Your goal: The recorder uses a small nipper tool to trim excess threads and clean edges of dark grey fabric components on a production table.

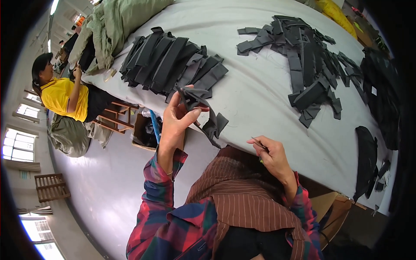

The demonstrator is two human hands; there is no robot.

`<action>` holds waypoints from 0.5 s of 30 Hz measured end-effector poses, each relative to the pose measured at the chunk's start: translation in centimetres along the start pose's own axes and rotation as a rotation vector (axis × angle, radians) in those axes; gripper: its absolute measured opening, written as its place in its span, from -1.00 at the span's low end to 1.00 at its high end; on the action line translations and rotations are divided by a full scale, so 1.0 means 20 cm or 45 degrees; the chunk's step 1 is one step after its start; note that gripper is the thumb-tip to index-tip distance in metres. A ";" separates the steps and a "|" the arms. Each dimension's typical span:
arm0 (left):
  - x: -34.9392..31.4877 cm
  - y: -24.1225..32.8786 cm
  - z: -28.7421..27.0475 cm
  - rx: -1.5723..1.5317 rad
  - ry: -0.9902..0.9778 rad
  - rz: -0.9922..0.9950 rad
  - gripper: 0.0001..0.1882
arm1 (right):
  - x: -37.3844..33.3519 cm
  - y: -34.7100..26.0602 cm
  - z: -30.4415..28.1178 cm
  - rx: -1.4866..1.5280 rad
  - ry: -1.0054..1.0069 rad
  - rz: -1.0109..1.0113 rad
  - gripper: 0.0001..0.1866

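Note:
My left hand (177, 123) is raised over the table's near edge, fingers closed on a dark grey fabric strip (211, 125) that dangles in folds beside the thumb. Lower and to the right, my right hand (273, 158) is curled round small thread snips (258, 144), whose thin metal tips point left; most of them is hidden in the palm. Just beyond my left hand lies a neat pile of dark grey fabric strips (162, 58). Farther right, a looser heap of similar strips (303, 56) spreads over the white-covered table (253, 99).
Black fabric pieces (366, 160) lie along the table's right side. Green-grey cloth bundles (125, 21) rest at the far left, a yellow bundle (336, 17) at the back. A person in a yellow shirt (65, 97) stands left, near a wooden stool (115, 117) and a cardboard box (145, 132).

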State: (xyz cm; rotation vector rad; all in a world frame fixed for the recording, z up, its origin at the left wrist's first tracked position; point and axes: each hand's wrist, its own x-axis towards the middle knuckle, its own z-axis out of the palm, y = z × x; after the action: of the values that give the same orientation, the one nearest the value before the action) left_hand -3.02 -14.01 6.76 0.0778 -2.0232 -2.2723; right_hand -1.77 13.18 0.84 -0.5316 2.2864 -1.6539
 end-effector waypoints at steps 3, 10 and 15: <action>-0.01 0.02 0.02 0.063 -0.009 0.021 -0.32 | 0.01 -0.07 0.03 -0.006 0.053 -0.123 -0.80; 0.05 -0.02 -0.03 0.263 -0.024 -0.012 -0.25 | 0.02 -0.03 -0.01 -0.257 0.243 -0.215 -0.70; 0.34 0.13 -0.18 1.128 0.244 0.362 -0.23 | -0.02 0.17 -0.05 -0.354 0.452 -0.104 -0.70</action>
State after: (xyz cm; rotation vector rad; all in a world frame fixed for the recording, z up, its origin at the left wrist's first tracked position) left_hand -9.24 -18.62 9.19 0.0608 -2.5421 -1.0394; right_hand -2.34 15.15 -2.14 -0.4194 2.8136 -1.5804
